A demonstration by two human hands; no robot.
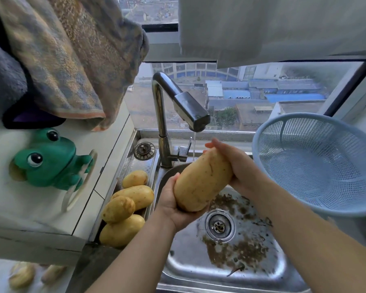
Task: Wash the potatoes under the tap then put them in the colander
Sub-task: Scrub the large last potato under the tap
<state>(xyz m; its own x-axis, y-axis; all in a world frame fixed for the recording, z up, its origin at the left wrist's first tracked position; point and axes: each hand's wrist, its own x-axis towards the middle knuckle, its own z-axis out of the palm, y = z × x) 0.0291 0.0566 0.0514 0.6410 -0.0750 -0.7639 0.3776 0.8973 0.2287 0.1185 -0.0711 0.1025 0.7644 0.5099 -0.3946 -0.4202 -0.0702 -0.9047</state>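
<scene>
Hiding both palms, the potato [201, 182] lies gripped by curled left hand [172, 209] and right hand [240, 168].

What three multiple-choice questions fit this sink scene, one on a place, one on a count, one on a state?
1. Where is the colander relative to the sink? A inside; B right; C left.
2. How many potatoes lie piled left of it? A two; B seven; C four.
3. The tap is: A running; B off; C covered.
Answers: B, it stands at the sink's right edge; C, four lie there; A, a thin stream falls from its spout by the held potato.
</scene>
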